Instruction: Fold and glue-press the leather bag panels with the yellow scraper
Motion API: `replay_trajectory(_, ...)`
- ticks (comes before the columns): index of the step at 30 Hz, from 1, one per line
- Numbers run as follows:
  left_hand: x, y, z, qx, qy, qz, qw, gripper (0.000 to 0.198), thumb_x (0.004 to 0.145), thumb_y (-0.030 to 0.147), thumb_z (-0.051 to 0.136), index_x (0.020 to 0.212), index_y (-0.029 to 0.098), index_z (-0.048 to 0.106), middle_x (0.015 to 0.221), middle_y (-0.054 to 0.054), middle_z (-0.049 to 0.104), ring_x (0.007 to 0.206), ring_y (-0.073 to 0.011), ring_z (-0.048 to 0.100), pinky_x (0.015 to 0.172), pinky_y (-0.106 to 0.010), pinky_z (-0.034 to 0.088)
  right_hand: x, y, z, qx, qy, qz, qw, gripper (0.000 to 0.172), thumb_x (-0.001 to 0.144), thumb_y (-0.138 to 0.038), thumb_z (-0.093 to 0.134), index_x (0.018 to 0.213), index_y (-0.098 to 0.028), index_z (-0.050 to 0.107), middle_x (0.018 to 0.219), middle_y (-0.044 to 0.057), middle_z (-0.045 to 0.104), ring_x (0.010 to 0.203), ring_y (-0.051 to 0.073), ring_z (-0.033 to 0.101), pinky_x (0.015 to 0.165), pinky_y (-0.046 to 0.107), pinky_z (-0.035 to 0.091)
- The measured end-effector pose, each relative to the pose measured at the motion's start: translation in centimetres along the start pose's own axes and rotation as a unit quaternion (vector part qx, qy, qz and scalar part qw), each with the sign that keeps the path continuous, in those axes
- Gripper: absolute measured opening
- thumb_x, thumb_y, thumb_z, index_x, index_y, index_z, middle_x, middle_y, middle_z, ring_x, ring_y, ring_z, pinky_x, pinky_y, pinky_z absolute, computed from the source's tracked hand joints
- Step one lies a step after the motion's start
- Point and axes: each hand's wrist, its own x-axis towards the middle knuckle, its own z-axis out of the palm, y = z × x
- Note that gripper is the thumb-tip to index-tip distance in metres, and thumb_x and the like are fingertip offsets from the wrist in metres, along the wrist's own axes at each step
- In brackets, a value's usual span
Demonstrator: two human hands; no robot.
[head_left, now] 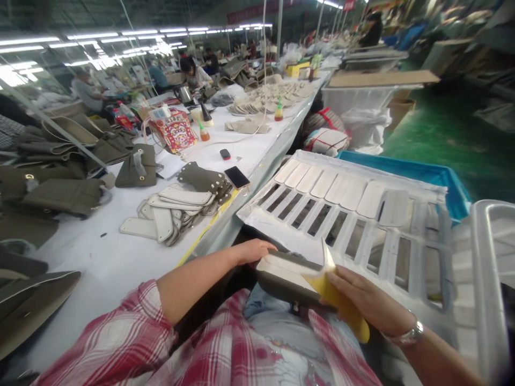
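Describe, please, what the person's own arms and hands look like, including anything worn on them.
The left hand and right hand both wear no gloves. The left sleeve, in red-and-white plaid, ends near the elbow, leaving the forearm bare. A shiny, silver-coloured band circles the right wrist; whether it is a watch is unclear.

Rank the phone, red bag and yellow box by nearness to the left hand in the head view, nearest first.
1. Phone: on the table, beyond the left hand.
2. Red bag: farther back, to the left.
3. Yellow box: far along the table.
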Motion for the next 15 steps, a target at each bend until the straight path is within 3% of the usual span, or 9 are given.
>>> replay_trajectory(3,0.1,-0.2,1.0,-0.016,0.028,0.039,0.999,0.043,0.06,0.011,0.046,0.097,0.017,0.068,0.093,-0.005,0.068,0.084,-0.0207,0.059,0.077,-0.03,0.044,0.6,-0.4,1.1,0.192,-0.05,0.06,0.978,0.036,0.084,-0.051,0.044,0.106,-0.022,0.046,0.089,0.008,0.063,0.072,0.022,0.066,0.049,0.031,0.055)
replay_trajectory(6,-0.5,-1.1,1.2,-0.106,0.009,0.069,0.992,0.05,0.067,0.014,0.047,0.115,0.016,0.059,0.119,-0.008,0.06,0.101,-0.0214,0.057,0.086,-0.03,0.043,2.4,-1.1,1.9,0.352,-0.008,0.021,0.936,0.045,0.08,-0.047,0.055,0.114,-0.024,0.039,0.089,0.005,0.061,0.067,0.019,0.065,0.052,0.03,0.053)
replay_trajectory(9,-1.2,-2.6,1.3,-0.273,-0.022,0.087,0.958,0.045,0.074,0.027,0.053,0.116,0.011,0.059,0.115,-0.013,0.061,0.1,-0.0231,0.059,0.087,-0.032,0.043,5.5,-1.7,2.4,0.422,0.03,-0.06,0.904,0.043,0.075,-0.043,0.061,0.111,-0.024,0.044,0.089,0.003,0.062,0.062,0.014,0.059,0.058,0.029,0.051)
replay_trajectory(12,-1.6,-3.7,1.9,-0.365,0.025,0.109,0.924,0.042,0.075,0.037,0.058,0.107,0.009,0.064,0.109,-0.013,0.064,0.099,-0.0237,0.059,0.089,-0.032,0.043,9.3,-2.2,3.4,0.445,0.031,-0.082,0.891,0.038,0.067,-0.036,0.069,0.098,-0.02,0.054,0.087,0.003,0.062,0.065,0.013,0.056,0.062,0.028,0.05)
replay_trajectory(15,-1.3,-4.2,2.4,-0.385,0.062,0.128,0.912,0.04,0.073,0.038,0.06,0.102,0.01,0.067,0.106,-0.01,0.065,0.101,-0.0238,0.058,0.091,-0.032,0.042,12.5,-2.8,5.3,0.47,0.069,-0.083,0.876,0.036,0.062,-0.034,0.072,0.091,-0.017,0.058,0.072,-0.001,0.057,0.059,0.011,0.052,0.059,0.027,0.048)
